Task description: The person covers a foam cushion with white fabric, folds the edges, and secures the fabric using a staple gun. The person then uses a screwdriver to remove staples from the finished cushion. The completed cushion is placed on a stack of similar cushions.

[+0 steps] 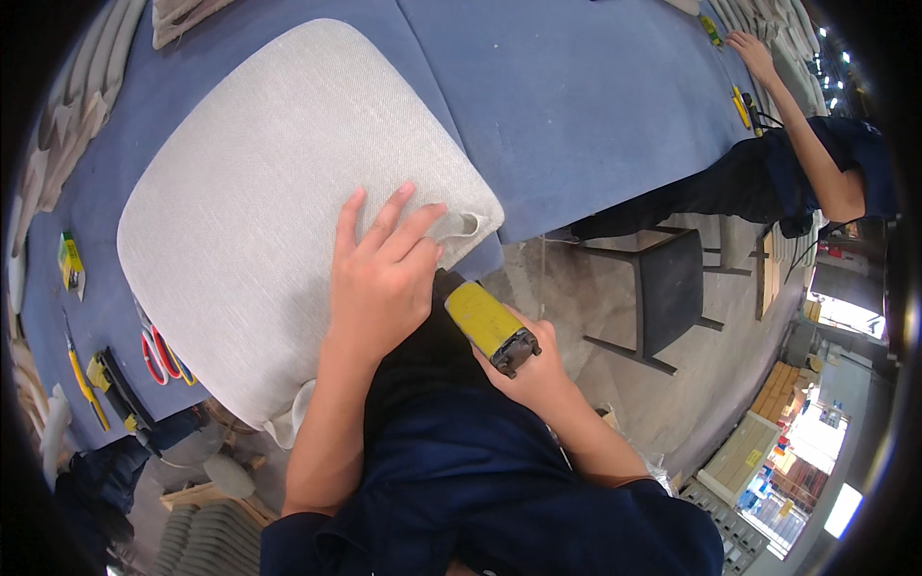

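A light grey fabric-covered seat cushion (pixel 259 163) lies on the blue table covering, its near edge overhanging toward my body. My left hand (pixel 384 274) rests on top near its right-hand edge, fingers stretched out and spread; the thumb is hidden. Beside those fingers, a loose fold of fabric (pixel 461 227) stands up at the cushion's right corner. My right hand (pixel 533 365) is wrapped round a yellow-and-black staple gun (pixel 483 319). Its nose points at the cushion's edge just below my left hand, and I cannot tell whether it touches. Another fabric flap (pixel 286 422) hangs from the near corner.
On the table at left lie red-handled scissors (pixel 158 353), a yellow-handled tool (pixel 86 389), a black-and-yellow tool (pixel 117 389) and a small yellow-green box (pixel 70 264). A co-worker's arm (pixel 802 134) reaches over the far right. A dark chair frame (pixel 672 293) lies on the floor.
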The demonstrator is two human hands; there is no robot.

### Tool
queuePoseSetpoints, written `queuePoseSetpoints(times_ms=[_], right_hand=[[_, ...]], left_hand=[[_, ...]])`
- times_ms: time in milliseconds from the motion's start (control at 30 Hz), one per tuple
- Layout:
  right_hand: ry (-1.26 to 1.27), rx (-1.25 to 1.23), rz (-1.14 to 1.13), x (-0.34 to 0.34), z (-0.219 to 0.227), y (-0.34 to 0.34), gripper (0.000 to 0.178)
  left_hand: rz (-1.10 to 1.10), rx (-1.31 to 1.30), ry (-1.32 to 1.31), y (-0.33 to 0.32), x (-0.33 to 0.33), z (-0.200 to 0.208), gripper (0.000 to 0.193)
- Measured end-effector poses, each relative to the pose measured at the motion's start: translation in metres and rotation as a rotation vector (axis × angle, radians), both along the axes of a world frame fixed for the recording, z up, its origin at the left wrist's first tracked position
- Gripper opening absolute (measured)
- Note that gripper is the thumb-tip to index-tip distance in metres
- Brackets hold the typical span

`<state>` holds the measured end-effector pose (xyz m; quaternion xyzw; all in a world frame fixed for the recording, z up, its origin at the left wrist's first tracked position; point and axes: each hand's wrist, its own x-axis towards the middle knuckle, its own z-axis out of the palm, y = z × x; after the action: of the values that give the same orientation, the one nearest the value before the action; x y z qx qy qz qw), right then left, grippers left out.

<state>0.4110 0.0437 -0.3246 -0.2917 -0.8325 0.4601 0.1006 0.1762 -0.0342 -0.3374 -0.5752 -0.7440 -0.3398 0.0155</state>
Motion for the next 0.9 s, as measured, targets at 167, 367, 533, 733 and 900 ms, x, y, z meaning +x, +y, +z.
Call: queuePoseSetpoints(times_ms=[167, 367, 533, 733, 900], right_hand=[[-0.149, 0.029, -0.042, 0.011, -0.029, -0.007, 0.062], [0.037, -0.259, -0.165, 0.004, -0.007, 0.008, 0.039], [-0.09, -0.082, -0.232, 0.024, 0.008, 0.071, 0.048], [-0.102, 0.501, -0.335, -0.013, 0.02, 0.154, 0.06], [-0.189, 0.682, -0.379, -0.062, -0.042, 0.195, 0.061]], left_hand=[[0.007, -0.011, 0.068, 0.003, 0.007, -0.008, 0.015], [-0.016, -0.048, -0.12, -0.009, -0.006, 0.014, 0.009], [0.106, -0.198, -0.207, -0.087, -0.014, 0.038, 0.014], [0.423, -0.286, -0.139, -0.202, -0.014, 0.037, 0.03], [0.796, 0.0, -0.215, -0.264, -0.014, -0.025, 0.05]])
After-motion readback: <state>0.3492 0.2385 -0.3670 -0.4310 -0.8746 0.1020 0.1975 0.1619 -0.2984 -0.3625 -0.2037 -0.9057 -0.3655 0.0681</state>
